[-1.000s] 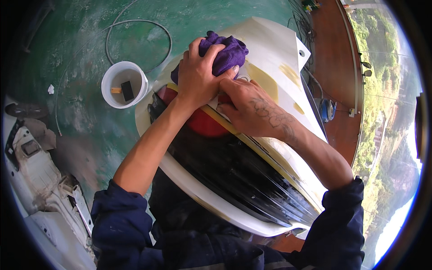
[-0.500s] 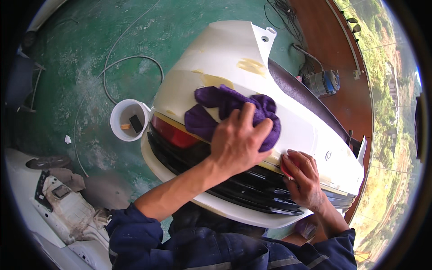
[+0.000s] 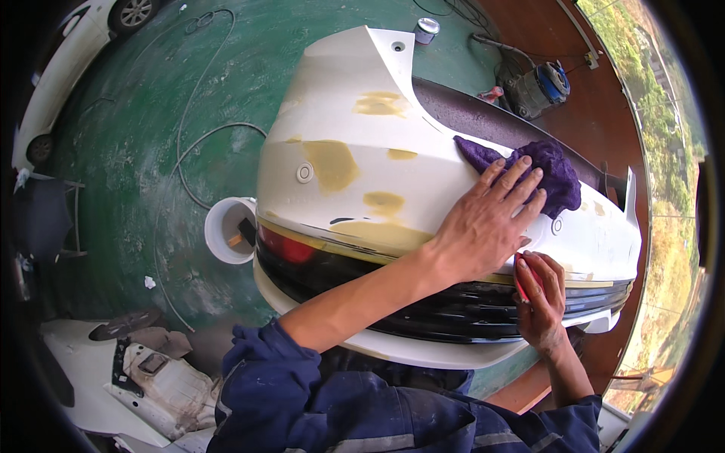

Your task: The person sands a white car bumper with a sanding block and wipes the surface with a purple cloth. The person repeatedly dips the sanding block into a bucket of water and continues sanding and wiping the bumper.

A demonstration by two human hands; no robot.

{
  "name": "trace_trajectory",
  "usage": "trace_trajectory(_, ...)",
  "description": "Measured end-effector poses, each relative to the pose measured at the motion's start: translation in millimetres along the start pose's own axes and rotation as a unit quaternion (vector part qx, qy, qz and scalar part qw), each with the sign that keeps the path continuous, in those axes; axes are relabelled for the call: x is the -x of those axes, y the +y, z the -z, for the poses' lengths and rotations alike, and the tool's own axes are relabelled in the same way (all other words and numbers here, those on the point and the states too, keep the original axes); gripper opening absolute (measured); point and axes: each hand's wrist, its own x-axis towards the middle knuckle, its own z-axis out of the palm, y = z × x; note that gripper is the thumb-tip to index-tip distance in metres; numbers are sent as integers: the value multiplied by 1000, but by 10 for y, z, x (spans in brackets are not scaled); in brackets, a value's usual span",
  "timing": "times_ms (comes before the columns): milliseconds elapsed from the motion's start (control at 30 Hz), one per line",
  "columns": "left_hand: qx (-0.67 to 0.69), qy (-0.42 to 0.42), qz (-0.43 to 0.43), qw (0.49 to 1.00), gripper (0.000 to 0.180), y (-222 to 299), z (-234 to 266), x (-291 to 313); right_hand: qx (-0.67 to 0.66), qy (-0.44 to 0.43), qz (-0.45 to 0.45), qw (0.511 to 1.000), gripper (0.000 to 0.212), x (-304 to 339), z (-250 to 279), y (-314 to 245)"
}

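Note:
A white car bumper [image 3: 423, 171] with yellowish filler patches, a red reflector and a black lower trim lies in front of me. My left hand [image 3: 483, 223] reaches across it, fingers outstretched and spread. Their tips overlap the near edge of a bunched purple cloth [image 3: 557, 175] on the bumper's upper right part; whether they press on it I cannot tell. Beside the strip above the black trim, my right hand [image 3: 542, 298] is closed on a small red pad [image 3: 522, 278], mostly hidden by the fingers. The pad is at the bumper's surface.
Left of the bumper, a white bucket [image 3: 230, 253] holds a dark block and an orange piece. A hose [image 3: 181, 143] curls over the green floor. A vacuum cleaner [image 3: 538, 89] and a tin [image 3: 427, 30] stand beyond the bumper. White car body parts [image 3: 113, 385] lie at lower left.
My left hand and the purple cloth have moved right along the bumper, uncovering filler patches. The left fingers have straightened and spread. My right hand still holds the red pad. The view has shifted.

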Motion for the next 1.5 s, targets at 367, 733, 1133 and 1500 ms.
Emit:
trace_trajectory(367,-96,-24,205,974,60,-168,949,1748,-83,-72,91,990,60,-635,-237,-154)
trace_trajectory(733,86,-283,62,953,91,-1005,-4,-1040,-58,-83,77,992,59,-484,-110,-103)
trace_trajectory(1133,96,94,-45,990,35,-483,1414,-786,-90,-89,105,986,52,-708,-211,-145)
trace_trajectory(1500,-138,149,245,948,52,-786,1441,1730,-79,-230,181,953,53,-1142,-72,-14)
